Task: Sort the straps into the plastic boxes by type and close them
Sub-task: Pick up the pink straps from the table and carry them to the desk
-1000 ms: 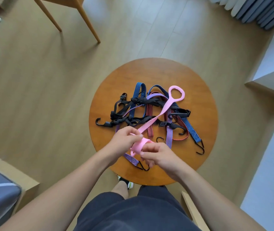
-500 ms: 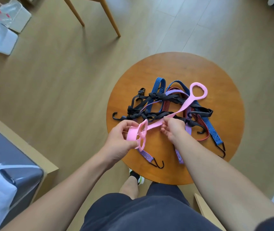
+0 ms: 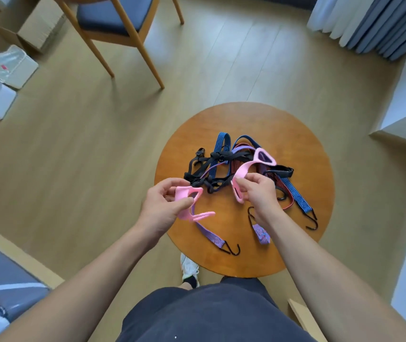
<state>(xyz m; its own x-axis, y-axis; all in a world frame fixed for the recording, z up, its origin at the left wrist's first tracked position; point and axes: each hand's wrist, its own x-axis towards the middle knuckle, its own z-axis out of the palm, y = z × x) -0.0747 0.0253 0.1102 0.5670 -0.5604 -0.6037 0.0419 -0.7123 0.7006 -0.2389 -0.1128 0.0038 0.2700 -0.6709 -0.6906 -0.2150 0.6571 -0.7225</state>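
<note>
- Hands have moved apart since half a second ago; the pink strap's [image 3: 242, 172] far loop, flat on the pile [image 3: 221, 164] then, is now raised and tilted.
- Left hand [image 3: 165, 208]: fingers curled, thumb and fingers pinching a bunched pink end with loops sticking out toward the right, above the table's [image 3: 295, 134] near-left edge.
- Right hand [image 3: 258, 191]: fingers curled, pinching the pink strap just beside a folded loop; from there the strap arcs up and away to its far loop above the pile.
- No pink shows between the two hands, so possibly two pink pieces rather than one; cannot tell.
- Pile sits mid-table: black straps [image 3: 198, 169] tangled on the left, blue strap [image 3: 295, 197] running to the right edge with a black hook, and red strap [image 3: 277, 182] beside it.
- Purple strap [image 3: 209, 234] trails from under the left hand toward the near edge and ends in a hook [image 3: 232, 249]; a second purple end lies under the right wrist.
- Boxes [image 3: 7, 70]: clear plastic, on the floor [image 3: 98, 144] at far left, well apart from the table; blurry, so lids unclear.
- Chair [image 3: 113, 13] stands beyond the table.
</note>
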